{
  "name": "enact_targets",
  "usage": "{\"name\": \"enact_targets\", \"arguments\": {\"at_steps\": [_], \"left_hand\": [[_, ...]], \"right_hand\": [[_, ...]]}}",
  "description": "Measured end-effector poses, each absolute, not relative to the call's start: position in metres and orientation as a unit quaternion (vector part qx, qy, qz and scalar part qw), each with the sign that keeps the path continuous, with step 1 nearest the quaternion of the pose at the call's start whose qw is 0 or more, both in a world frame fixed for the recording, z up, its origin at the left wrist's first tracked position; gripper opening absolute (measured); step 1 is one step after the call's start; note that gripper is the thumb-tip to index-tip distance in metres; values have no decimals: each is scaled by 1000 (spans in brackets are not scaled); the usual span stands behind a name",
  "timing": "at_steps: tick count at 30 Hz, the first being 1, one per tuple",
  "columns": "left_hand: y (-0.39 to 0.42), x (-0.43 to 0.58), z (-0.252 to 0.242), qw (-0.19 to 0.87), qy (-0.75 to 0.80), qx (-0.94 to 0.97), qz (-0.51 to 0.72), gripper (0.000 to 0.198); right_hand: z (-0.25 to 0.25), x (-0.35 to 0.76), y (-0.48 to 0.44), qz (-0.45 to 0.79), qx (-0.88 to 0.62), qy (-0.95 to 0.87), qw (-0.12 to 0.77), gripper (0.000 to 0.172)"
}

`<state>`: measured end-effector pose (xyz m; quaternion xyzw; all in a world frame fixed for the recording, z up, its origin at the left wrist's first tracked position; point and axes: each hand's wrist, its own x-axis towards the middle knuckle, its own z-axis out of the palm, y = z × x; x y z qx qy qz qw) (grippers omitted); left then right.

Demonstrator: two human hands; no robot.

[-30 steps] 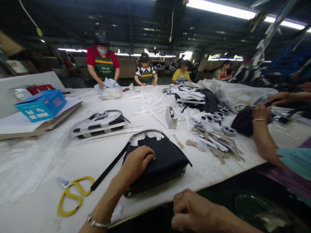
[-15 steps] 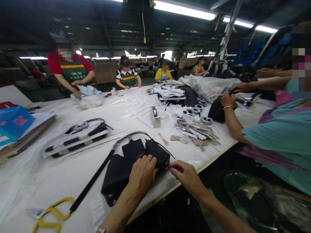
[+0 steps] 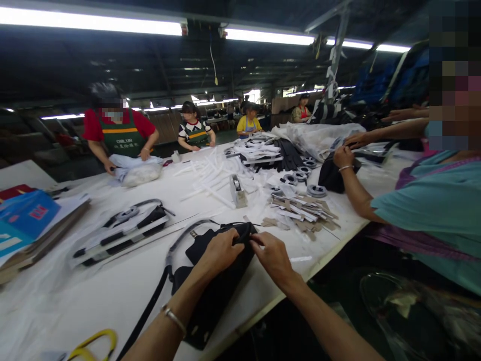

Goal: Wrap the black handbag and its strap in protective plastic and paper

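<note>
A black handbag (image 3: 216, 296) lies tilted on the white table in front of me, its underside with small metal feet turned toward me. My left hand (image 3: 222, 249) is closed on the bag's upper edge near its far right end. Just to the right, my right hand (image 3: 271, 254) pinches at the bag's far corner with thumb and forefinger; the fingertips hide what exactly they hold. From the bag's left side a wrapped handle arches up, and a long black strap (image 3: 149, 307) runs down toward yellow-handled scissors (image 3: 98, 343), partly cut off by the frame.
A tape dispenser (image 3: 238, 191) stands beyond the bag, beside cardboard strips (image 3: 306, 213) and tape rolls (image 3: 316, 190). Left lies another wrapped bag (image 3: 124, 233) and a blue box (image 3: 28, 215). A co-worker's arm (image 3: 358, 195) handles a black piece at right; other people work across the table.
The bag has been turned and tipped, its far end swinging away from me and its underside now facing me. Both hands moved with it, the right one now touching its corner. My view shifted.
</note>
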<state>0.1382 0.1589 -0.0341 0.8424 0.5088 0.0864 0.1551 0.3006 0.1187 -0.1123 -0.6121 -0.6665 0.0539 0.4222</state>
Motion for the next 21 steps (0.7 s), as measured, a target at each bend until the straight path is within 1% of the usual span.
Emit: {"name": "enact_targets", "arguments": {"at_steps": [5, 10, 16, 21], "left_hand": [[159, 146, -32, 158, 489, 851, 111, 4], [157, 154, -43, 158, 501, 841, 130, 7], [161, 162, -55, 150, 519, 829, 145, 5], [162, 159, -58, 166, 527, 818, 161, 2]], "right_hand": [[-110, 299, 130, 46, -643, -644, 413, 15], [-118, 301, 135, 49, -652, -626, 425, 15], [-123, 296, 142, 48, -671, -574, 468, 15], [-128, 308, 144, 91, -649, -560, 506, 16]]}}
